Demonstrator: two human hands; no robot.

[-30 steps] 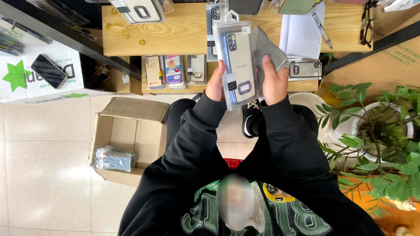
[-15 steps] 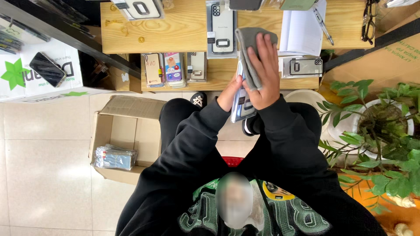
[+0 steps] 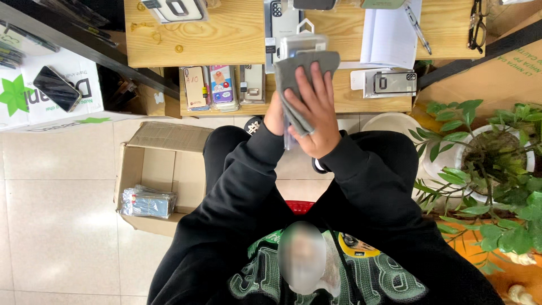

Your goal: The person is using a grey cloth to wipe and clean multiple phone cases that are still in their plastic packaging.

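A clear packaged phone case [image 3: 302, 44] is held in front of me above my lap, its hanger tab pointing away toward the wooden desk. My left hand [image 3: 275, 116] grips the package from its left side and underneath. My right hand [image 3: 313, 110] lies flat on top of it with fingers spread, pressing a grey cloth [image 3: 293, 70] against the package's face. The cloth covers most of the package; only its top edge and a strip near my wrist show.
A wooden desk [image 3: 226, 28] ahead holds more phone cases, a notebook [image 3: 389, 39] with a pen, and glasses [image 3: 479, 25]. Its lower shelf carries several packaged cases [image 3: 220, 87]. An open cardboard box [image 3: 141, 169] with a case bundle stands left; a potted plant [image 3: 491, 164] right.
The package was held upright in both hands with the cloth behind it. My right hand has since brought the cloth onto its face and slid up over it.
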